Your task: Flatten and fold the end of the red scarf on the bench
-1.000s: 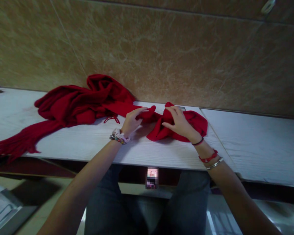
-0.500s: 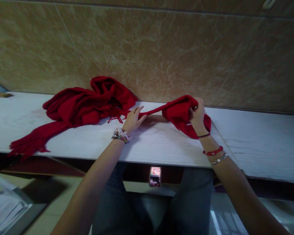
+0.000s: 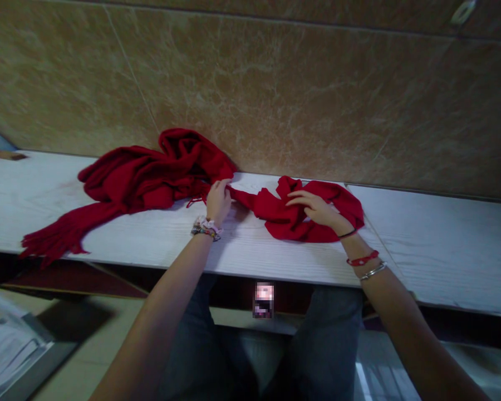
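A red scarf (image 3: 150,172) lies across the white tabletop, bunched in a large folded heap on the left, with a fringed end near the front edge. A narrow twisted stretch of red cloth runs right from it to a smaller loose loop (image 3: 292,220). My left hand (image 3: 219,201) is closed around the red cloth beside the heap, its fingertips partly hidden from view. Over the right-hand loop, my right hand (image 3: 317,210) is open, fingers stretched left and resting on or just above the cloth.
A brown marbled tile wall (image 3: 275,100) rises behind the white tabletop (image 3: 442,245). At the far left edge lies a brown wooden piece (image 3: 4,155). Papers (image 3: 8,348) sit in a grey holder at lower left. My legs are under the table edge.
My right hand has let go of the gathered cloth and opened, and the loop has spread flatter on the table. My left hand has closed on the cloth.
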A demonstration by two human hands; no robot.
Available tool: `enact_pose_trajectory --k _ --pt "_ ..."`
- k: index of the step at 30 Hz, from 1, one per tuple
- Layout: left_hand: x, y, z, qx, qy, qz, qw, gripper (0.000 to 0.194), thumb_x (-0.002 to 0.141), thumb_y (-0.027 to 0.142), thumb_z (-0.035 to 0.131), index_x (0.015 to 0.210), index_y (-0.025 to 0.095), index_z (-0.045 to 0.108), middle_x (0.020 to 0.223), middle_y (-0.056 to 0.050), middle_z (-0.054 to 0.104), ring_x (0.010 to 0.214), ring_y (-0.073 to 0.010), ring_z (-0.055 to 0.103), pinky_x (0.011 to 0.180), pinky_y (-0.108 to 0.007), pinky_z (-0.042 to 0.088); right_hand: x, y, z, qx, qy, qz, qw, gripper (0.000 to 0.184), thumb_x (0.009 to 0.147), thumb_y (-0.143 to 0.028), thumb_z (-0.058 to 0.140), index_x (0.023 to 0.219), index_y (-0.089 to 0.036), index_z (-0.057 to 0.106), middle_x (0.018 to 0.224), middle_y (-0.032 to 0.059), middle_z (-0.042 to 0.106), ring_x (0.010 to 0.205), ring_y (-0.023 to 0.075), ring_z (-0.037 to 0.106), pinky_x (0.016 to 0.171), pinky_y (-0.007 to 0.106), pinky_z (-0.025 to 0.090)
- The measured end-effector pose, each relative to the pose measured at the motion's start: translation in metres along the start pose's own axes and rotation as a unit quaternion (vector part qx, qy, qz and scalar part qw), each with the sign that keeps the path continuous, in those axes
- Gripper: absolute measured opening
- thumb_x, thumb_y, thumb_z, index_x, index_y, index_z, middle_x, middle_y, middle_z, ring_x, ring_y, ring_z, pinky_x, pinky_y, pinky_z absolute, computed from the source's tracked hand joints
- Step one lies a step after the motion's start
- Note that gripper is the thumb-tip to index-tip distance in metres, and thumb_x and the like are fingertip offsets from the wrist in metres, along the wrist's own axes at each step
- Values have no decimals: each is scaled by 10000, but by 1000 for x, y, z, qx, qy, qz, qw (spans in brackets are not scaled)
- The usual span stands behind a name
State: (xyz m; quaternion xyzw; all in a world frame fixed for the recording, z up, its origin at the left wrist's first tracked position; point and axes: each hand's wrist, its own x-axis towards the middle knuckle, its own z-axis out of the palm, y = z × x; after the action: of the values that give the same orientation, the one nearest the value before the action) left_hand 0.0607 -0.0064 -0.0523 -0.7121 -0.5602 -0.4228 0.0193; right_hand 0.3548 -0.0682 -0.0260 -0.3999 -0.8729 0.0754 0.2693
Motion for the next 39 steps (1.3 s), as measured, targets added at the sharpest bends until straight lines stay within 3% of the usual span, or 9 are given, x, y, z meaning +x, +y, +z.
enact_pose_trajectory --k 4,6,10,13,18,23,33,36,39 --pt "-5 11 -4 5 55 25 998 437 781 122 329 1152 178 554 1211 -89 512 1152 -197 470 994 -348 362 -1 18 -4 -76 201 99 972 471 766 -127 392 1206 -210 539 1268 98 498 1213 235 436 1040 462 331" --pt "-10 19 -2 -9 12 99 995 424 818 187 344 1206 172 515 1300 -89 459 1231 -202 398 1049 -370 302 -5 28 -1 -125 168 142 968 477 788 -246 480 1260 -176 490 1310 145 455 1245 293 391 1022 514 327" --pt "-19 31 9 -47 -204 268 940 488 854 328 392 1312 161 414 1377 -95 413 1276 -200 360 1069 -355 297 -10 35 10 -168 5 170 971 443 780 -254 535 1215 -173 514 1306 167 480 1215 341 420 957 594 340" --pt "-21 33 19 -39 -289 285 913 509 843 349 438 1310 147 422 1339 -108 464 1241 -206 413 1053 -348 328 -10 34 12 -164 -4 161 973 378 800 -222 507 1173 -165 531 1241 159 539 1168 317 470 951 575 353" --pt "-19 28 22 -2 -252 240 937 456 848 298 456 1273 136 462 1264 -103 527 1168 -201 479 1007 -334 374 -9 34 13 -171 8 160 972 526 814 -227 498 1325 -158 396 1302 165 495 1180 329 454 957 590 324" --pt "-19 26 14 83 -185 151 968 423 834 151 413 1248 162 496 1153 -100 584 1070 -227 533 908 -354 422 -5 40 18 -209 10 121 970 371 783 -104 457 1134 -113 576 1147 151 605 1100 288 514 988 506 317" --pt "-28 20 -3 141 -44 -34 988 419 795 114 389 1178 178 546 1085 -144 572 1001 -299 546 801 -398 430 -8 38 11 -118 232 86 962 180 804 -163 452 873 -178 618 896 101 644 872 239 566 808 389 450" --pt "-33 20 -6 98 3 -10 995 394 843 162 350 1190 144 535 1115 -156 551 1051 -285 519 863 -402 414 -13 38 10 -103 254 96 957 135 793 -171 468 829 -185 597 873 96 631 851 234 561 797 386 449" --pt "-37 21 -9 23 -20 134 991 409 870 269 376 1231 119 493 1239 -149 491 1165 -245 449 986 -379 356 -14 41 11 -90 258 99 957 101 775 -166 484 789 -192 581 849 88 611 837 232 551 797 396 448"
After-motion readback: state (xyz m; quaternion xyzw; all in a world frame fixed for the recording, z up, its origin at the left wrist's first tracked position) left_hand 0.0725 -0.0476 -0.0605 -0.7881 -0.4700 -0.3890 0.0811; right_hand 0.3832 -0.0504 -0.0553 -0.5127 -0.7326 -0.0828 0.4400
